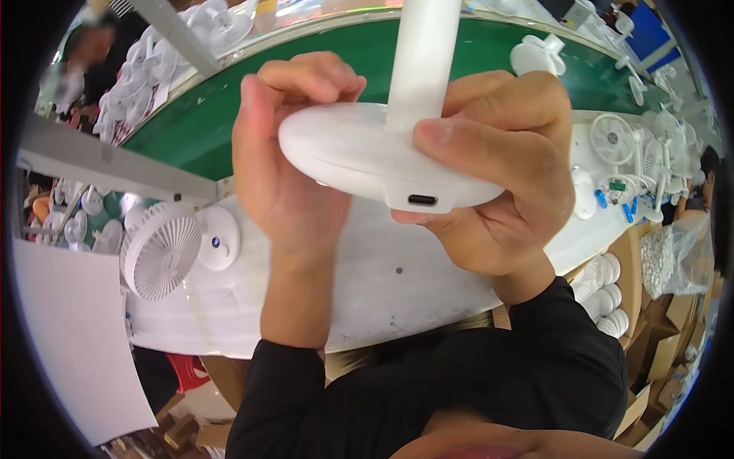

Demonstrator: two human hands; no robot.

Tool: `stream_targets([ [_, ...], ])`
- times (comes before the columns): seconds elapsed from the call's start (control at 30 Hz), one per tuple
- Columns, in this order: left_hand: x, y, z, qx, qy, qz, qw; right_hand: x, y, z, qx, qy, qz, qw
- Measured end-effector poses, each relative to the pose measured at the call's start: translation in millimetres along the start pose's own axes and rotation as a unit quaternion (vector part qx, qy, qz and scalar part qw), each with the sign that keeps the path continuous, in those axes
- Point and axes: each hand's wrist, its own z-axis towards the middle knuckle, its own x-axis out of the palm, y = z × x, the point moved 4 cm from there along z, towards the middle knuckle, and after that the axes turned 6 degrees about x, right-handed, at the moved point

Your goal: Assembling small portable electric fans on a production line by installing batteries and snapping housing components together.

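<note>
Close in front of me is a white fan stand with a round, thick base point(336, 145) and an upright pole point(424, 61) that runs out at the top of the view. A small dark charging port point(422, 200) shows on the base's near rim. My right hand point(512, 168) grips the base at its right side, thumb on top beside the pole and fingers around and beneath. My left hand point(287, 153), slightly blurred, curls around the base's left edge. Its bent fingers show beyond the far rim; the base hides part of the palm and the exact contact.
A white fan point(160, 249) stands at the left of the white worktable point(375, 283). More fans point(612, 139) and blue-wired parts are at the right. Beyond runs a green conveyor belt point(489, 53) carrying a fan part point(537, 57). A carton point(612, 294) holds round white parts. Another person is at the far left.
</note>
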Motion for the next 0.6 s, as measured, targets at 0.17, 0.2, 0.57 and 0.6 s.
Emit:
stream_targets([
  [0.17, -31.6, -17.2, 4.3, 0.04, -0.156, 0.051, 0.986, 25.7, 5.1, -8.6, 0.154, 0.103, 0.042, 0.982],
  [0.2, -38.2, -25.7, 6.2, 0.09, -0.181, 0.155, 0.967, 31.5, 4.0, -10.3, 0.202, 0.157, 0.069, 0.964],
  [0.57, 4.3, -30.2, 4.9, 0.185, 0.09, 0.363, 0.909, 38.3, -10.4, -41.0, 0.562, 0.058, 0.491, 0.663],
  [0.6, 5.2, -30.5, 3.8, 0.19, 0.077, 0.39, 0.898, 37.8, -10.9, -40.8, 0.565, 0.072, 0.488, 0.662],
])
